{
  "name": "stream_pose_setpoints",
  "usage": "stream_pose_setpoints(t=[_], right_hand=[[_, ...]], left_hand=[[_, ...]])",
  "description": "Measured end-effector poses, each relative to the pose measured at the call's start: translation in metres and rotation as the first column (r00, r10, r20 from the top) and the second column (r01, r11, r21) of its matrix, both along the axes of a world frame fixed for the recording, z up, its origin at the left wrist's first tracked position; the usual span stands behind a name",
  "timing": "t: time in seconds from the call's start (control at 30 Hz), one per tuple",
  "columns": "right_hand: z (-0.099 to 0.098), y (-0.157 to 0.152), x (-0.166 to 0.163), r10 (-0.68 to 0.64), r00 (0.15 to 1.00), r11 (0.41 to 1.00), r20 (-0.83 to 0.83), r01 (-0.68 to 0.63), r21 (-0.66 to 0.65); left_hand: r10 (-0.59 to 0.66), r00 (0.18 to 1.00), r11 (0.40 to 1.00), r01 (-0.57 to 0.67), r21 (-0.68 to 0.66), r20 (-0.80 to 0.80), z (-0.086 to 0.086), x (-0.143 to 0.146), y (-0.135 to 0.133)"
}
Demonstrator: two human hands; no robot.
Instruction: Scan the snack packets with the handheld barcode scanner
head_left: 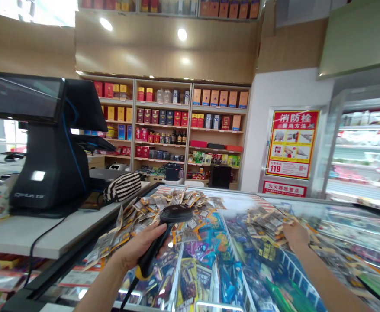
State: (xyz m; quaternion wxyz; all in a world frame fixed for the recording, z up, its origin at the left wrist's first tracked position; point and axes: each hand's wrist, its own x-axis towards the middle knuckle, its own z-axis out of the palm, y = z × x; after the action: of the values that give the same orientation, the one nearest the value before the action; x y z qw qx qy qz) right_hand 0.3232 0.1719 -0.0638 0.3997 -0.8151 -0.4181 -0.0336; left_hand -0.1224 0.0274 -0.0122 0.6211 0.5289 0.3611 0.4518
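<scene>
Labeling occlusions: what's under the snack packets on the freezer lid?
Under the snack packets lies the glass freezer lid; through it, colourful frozen packs show. Whatever sits directly beneath the packets is covered.

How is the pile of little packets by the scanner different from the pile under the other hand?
The left pile of packets is bigger and spreads wide beside the scanner; the right pile of packets is smaller and tighter. The right hand touches the right pile, while the left hand grips the scanner by the left pile. Both lie on the glass freezer lid and look like the same packets.
</scene>
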Motion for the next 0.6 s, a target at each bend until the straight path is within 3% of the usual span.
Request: stream_pose_setpoints(t=[0.07, 0.17, 0.23, 0.3, 0.37, 0.4, 0.47, 0.6], right_hand=[[0.001, -0.009, -0.002, -0.100, 0.995, 0.995, -0.001, 0.100, -0.017], [-0.002, -0.019, -0.026, -0.166, 0.983, 0.983, 0.083, 0.159, 0.091], [-0.008, -0.019, -0.055, -0.033, 0.987, 0.994, 0.158, 0.016, 0.106], [-0.016, -0.018, -0.094, 0.266, 0.945, 0.961, 0.189, -0.276, 0.030], [-0.022, -0.017, -0.140, 0.550, 0.826, 0.834, 0.124, -0.550, -0.043], [-0.023, -0.017, -0.163, 0.632, 0.771, 0.775, 0.082, -0.626, -0.087], [-0.023, -0.021, -0.205, 0.716, 0.695, 0.691, 0.068, -0.692, -0.208], [-0.020, -0.030, -0.261, 0.677, 0.722, 0.706, 0.142, -0.583, -0.402]], left_hand=[[0.004, 1.000, 1.000, -0.004, -0.012, -0.002, -0.001, -0.003, -0.001], [0.034, 0.999, 0.999, -0.034, -0.031, -0.001, -0.002, -0.011, -0.004], [0.056, 0.998, 0.998, -0.056, -0.029, -0.003, -0.003, -0.019, -0.008], [0.074, 0.997, 0.997, -0.074, -0.021, -0.005, -0.004, -0.027, -0.013], [0.091, 0.996, 0.996, -0.091, -0.021, -0.005, -0.004, -0.034, -0.019], [0.098, 0.995, 0.995, -0.098, -0.021, 0.000, -0.005, -0.037, -0.021], [0.111, 0.994, 0.994, -0.110, -0.021, 0.012, -0.005, -0.043, -0.026], [0.123, 0.992, 0.992, -0.122, -0.023, 0.016, -0.007, -0.050, -0.034]])
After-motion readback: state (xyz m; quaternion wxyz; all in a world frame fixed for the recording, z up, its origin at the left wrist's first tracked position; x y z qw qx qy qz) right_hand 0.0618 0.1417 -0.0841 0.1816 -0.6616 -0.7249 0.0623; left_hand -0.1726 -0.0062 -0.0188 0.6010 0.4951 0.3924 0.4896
